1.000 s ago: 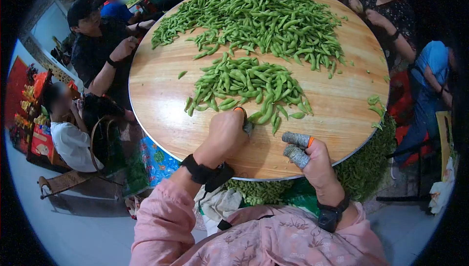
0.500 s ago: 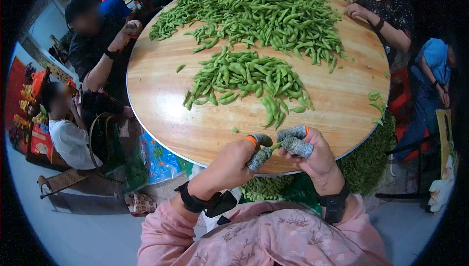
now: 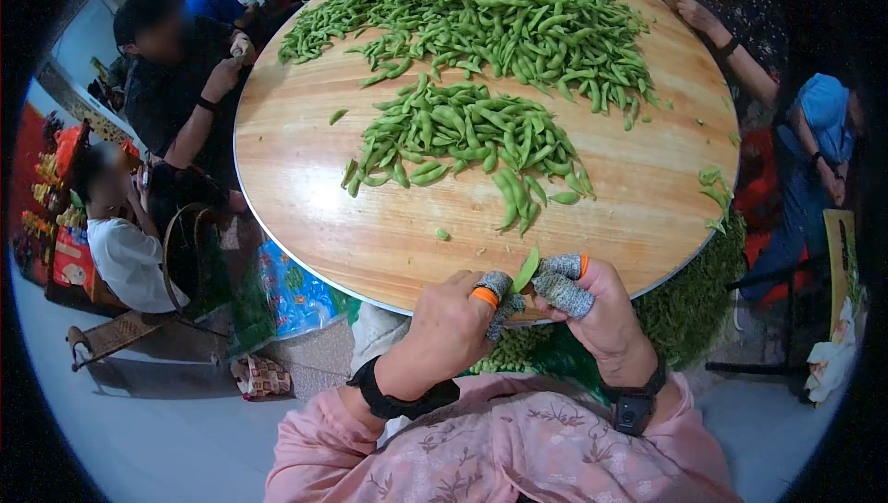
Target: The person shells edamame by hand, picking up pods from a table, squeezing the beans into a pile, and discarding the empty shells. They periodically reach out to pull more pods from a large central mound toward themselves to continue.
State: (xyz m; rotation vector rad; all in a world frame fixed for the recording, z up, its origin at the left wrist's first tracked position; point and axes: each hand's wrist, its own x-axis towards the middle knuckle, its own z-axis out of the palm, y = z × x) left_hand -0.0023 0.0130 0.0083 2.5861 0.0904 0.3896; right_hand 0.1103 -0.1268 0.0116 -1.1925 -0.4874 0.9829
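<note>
Both my hands meet at the near edge of a round wooden table (image 3: 305,216). My left hand (image 3: 453,323) and my right hand (image 3: 592,304) wear grey fingertip covers with orange bands. Together they pinch one green soybean pod (image 3: 526,271), which stands up between the covered fingertips. Just beyond them lies a small pile of pods (image 3: 462,138), and a much larger heap of pods (image 3: 490,18) covers the far half of the table. One loose bean bit (image 3: 443,235) lies on the wood near my left hand.
Other people sit around the table: one in dark clothes (image 3: 171,68) at the left, one in a patterned top (image 3: 740,13) at the far right, one in blue (image 3: 819,133) at the right. A heap of pods (image 3: 694,309) lies below the table's right edge. A child (image 3: 116,226) sits low at left.
My left hand drew back from the small pile with a pod and met my right hand at the table's edge. Now both hands hold the pod, which has turned upright.
</note>
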